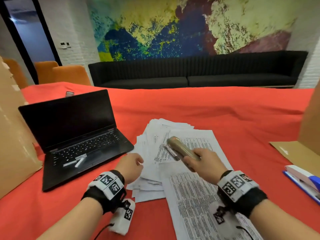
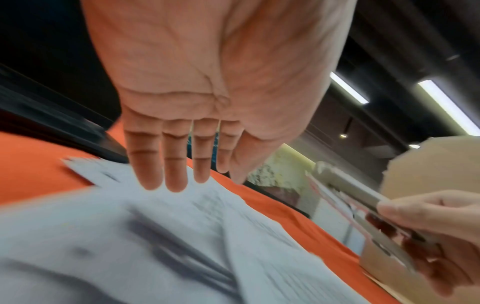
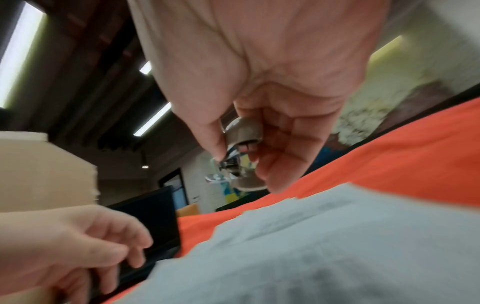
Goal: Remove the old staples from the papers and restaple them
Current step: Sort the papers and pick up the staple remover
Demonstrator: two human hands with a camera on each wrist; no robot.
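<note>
My right hand grips the stiff metal stapler by its near end above the loose, floppy papers mid-surface, while my left hand, relaxed and empty, should pin a corner.

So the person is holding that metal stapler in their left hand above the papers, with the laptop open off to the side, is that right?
Not quite: the metal stapler is in the right hand, as the head view shows. The left hand holds nothing, its fingers straight over the papers. The rest stands: the stapler is above the papers, and the laptop sits open off to the side.
</note>
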